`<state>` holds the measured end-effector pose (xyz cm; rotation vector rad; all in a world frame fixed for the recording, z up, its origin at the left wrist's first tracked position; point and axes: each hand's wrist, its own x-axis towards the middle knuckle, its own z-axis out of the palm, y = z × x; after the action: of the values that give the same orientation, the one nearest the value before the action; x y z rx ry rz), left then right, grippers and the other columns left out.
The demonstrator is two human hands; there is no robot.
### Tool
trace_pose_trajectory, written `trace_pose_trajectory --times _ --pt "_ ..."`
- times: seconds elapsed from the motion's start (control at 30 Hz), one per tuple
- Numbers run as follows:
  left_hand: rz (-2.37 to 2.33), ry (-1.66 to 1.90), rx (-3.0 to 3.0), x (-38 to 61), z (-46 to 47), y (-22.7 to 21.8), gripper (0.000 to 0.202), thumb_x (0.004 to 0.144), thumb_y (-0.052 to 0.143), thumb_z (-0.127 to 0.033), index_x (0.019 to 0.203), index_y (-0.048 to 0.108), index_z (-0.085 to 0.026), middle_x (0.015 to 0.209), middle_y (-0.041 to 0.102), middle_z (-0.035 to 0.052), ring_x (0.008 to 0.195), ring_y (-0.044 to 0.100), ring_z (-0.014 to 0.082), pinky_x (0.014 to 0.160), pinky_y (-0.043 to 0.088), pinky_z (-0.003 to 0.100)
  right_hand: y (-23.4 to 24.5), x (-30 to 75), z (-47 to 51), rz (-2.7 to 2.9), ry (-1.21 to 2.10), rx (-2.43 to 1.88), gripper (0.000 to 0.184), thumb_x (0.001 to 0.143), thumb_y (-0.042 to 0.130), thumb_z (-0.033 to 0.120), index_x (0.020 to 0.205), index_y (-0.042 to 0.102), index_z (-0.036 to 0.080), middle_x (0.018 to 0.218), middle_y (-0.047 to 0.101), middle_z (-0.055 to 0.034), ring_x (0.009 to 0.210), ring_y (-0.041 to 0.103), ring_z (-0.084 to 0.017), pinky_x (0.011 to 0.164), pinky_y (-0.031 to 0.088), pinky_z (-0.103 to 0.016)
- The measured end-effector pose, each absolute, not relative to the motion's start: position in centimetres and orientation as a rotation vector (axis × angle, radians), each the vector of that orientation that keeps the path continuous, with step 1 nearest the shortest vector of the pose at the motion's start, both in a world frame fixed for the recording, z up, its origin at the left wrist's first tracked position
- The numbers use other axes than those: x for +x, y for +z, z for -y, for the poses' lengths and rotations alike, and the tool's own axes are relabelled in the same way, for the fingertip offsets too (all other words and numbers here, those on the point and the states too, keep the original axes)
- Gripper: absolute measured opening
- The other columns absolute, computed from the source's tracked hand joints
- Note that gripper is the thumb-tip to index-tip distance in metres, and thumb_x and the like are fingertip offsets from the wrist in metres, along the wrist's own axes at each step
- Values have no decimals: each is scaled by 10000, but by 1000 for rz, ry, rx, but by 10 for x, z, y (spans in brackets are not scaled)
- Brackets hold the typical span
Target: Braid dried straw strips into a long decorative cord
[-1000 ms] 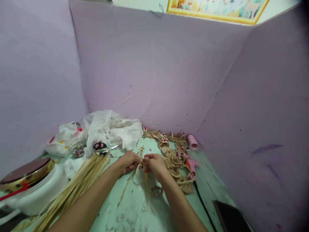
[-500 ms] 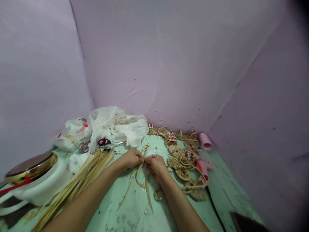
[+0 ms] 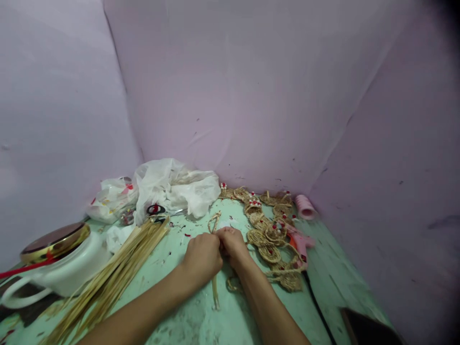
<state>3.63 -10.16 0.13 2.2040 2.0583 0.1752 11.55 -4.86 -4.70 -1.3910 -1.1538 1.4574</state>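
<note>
My left hand [image 3: 203, 256] is closed in a fist around the dried fibre strips, its back turned up. Pressed against it, my right hand [image 3: 230, 242] pinches the same work. A short braided fibre cord [image 3: 214, 221] pokes out beyond my fingers as a narrow loop, while a loose strip end [image 3: 215, 292] hangs down toward me. The exact grip point is hidden between the hands. Right of my right hand lies a string of coiled braided-fibre rosettes [image 3: 268, 237] with red and white beads.
A bundle of dried strips [image 3: 118, 273] lies left, beside a white pot [image 3: 77, 268] with a gold-rimmed lid. Behind are white plastic bags [image 3: 176, 184] and scissors [image 3: 155, 209]. At right are a pink glue gun [image 3: 302, 243] with a black cord and a pink thread spool [image 3: 305, 207].
My left hand has moved from a fingertip pinch to a fist, shifting right and toward me. The loose strips that were spread below are now mostly gathered in.
</note>
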Motion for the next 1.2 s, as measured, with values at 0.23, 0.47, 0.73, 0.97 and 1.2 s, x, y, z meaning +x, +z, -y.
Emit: trace_pose_trajectory --times 0.23,0.47,0.73,0.97,1.2 --pt "-1882 703 1648 3 69 10 168 683 449 -216 672 586 -119 524 551 28 449 494 114 442 323 219 -39 126 46 1054 1834 -1208 146 587 495 194 467 430 145 335 270 87 305 161 -16 345 60 -184" --pt "-1376 710 935 10 54 -4 69 614 481 -148 613 526 -95 436 494 -12 312 380 47 309 234 166 -40 131 43 1051 1890 -1149 128 588 515 209 501 461 131 367 342 69 312 179 -13 346 63 -178" --pt "-1567 584 1103 11 51 -17 148 547 482 -125 408 437 -142 277 338 -45 242 274 63 290 158 195 -37 135 45 1714 1188 -1501 92 572 499 112 593 589 122 538 579 -18 467 446 -80 458 289 -195" --pt "-1578 714 1161 21 51 -23 217 493 479 -81 359 332 -167 260 251 -69 254 202 41 318 102 203 -13 130 62 2039 506 -1886 187 608 517 155 675 691 150 702 675 -122 649 578 -178 528 298 -239" --pt "-1541 648 1008 14 49 -24 151 518 485 -162 387 411 -147 302 364 -25 262 278 61 295 128 202 -4 120 76 2083 489 -1905 186 651 521 237 642 689 157 670 670 -127 555 543 -151 468 237 -243"
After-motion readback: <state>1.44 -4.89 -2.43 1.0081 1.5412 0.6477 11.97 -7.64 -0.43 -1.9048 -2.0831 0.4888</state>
